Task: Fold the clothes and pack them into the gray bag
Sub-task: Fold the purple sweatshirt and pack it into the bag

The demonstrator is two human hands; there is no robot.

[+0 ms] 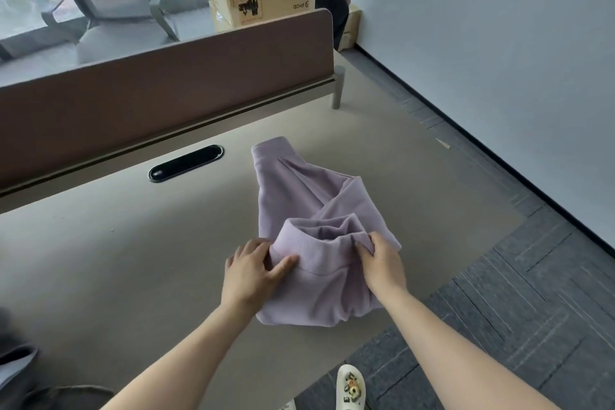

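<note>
The lilac garment (309,210), lying on the desk (133,260) right of the cable slot (186,163), is part-folded, its ribbed band gripped by the left hand (253,273) and right hand (382,263); folding seems unfinished and packing is left, no bag being clearly identifiable.

The lilac garment (312,210) lies partly folded on the desk (ribbed band turned up).
</note>
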